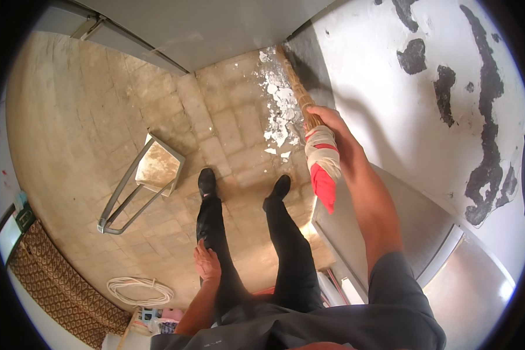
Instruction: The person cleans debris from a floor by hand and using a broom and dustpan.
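My right hand grips a straw broom near its handle end, which is wrapped in red and white cloth. The bristles reach down to the floor corner beside a peeling white wall. White paint flakes lie scattered on the tiled floor by the bristles. My left hand rests flat on my left thigh, holding nothing. Both legs in black trousers and black shoes stand on the tiles.
An overturned metal-framed stool lies on the floor at the left. A coiled white cord sits near a patterned brown mat. A grey metal cabinet stands at my right.
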Tool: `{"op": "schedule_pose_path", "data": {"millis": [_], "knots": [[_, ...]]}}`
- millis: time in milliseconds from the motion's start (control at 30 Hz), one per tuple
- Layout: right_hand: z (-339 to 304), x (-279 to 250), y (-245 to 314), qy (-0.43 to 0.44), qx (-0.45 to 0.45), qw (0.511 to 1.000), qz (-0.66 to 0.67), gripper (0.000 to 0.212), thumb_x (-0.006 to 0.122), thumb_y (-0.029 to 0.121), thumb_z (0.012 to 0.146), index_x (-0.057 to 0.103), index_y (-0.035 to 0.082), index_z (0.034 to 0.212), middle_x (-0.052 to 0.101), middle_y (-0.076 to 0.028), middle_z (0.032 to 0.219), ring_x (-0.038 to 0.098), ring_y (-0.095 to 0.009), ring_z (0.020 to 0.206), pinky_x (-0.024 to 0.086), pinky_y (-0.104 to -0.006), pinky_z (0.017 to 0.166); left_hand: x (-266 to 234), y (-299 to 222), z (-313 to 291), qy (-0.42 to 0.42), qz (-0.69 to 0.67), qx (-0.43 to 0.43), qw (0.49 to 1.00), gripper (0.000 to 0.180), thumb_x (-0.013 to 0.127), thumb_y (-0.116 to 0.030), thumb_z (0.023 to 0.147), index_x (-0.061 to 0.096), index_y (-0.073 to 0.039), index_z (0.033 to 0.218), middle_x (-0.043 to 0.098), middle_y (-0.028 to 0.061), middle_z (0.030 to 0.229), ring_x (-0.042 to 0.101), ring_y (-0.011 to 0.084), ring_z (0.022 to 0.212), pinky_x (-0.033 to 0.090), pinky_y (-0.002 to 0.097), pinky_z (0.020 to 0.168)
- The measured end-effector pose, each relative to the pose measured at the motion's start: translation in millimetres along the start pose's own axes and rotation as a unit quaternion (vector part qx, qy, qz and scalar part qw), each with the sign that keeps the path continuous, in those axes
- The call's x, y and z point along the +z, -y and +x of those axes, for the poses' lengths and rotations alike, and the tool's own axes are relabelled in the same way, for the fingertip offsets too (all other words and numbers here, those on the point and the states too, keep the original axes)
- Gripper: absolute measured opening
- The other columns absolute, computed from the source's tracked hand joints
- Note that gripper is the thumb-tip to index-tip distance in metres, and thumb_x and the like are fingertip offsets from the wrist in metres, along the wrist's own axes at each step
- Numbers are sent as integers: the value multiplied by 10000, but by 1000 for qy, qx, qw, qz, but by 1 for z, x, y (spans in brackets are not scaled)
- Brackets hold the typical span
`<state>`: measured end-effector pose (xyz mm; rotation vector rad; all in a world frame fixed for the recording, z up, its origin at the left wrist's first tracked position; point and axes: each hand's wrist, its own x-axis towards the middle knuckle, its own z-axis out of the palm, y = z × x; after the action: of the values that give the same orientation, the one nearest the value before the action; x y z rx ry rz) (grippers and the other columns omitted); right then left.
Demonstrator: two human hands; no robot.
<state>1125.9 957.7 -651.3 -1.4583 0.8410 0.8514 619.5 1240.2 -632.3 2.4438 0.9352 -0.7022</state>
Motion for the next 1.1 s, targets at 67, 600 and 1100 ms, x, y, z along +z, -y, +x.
{"op": "schedule_pose_path", "data": {"millis": [67, 600, 1100], "knots": [[1, 4, 8, -23, -31, 999, -17, 310, 692, 236, 869, 644, -44, 993, 654, -156, 816, 625, -269, 596, 512, -434, 546, -2, -4, -1, 10, -1, -12, 1000, 477, 557, -125, 907, 489, -80, 1377, 590, 192, 1121, 569, 392, 1072, 468, 474, 929], [33, 26, -36, -62, -94, 985, -129, 401, 766, 236, 760, 704, -68, 1013, 710, -136, 892, 659, -223, 750, 520, -405, 656, -10, -7, 2, 5, 0, -10, 1000, 473, 542, -140, 921, 480, -84, 1387, 591, 190, 1113, 568, 391, 1068, 470, 478, 916], [15, -14, -91, -81, -146, 943, -287, 684, 797, 297, 740, 613, -50, 1300, 722, -196, 1084, 703, -255, 945, 544, -360, 823, -3, 3, -4, -5, 2, -3, 1000, 473, 555, -129, 916, 488, -84, 1381, 591, 189, 1128, 568, 389, 1090, 467, 474, 941]]}}
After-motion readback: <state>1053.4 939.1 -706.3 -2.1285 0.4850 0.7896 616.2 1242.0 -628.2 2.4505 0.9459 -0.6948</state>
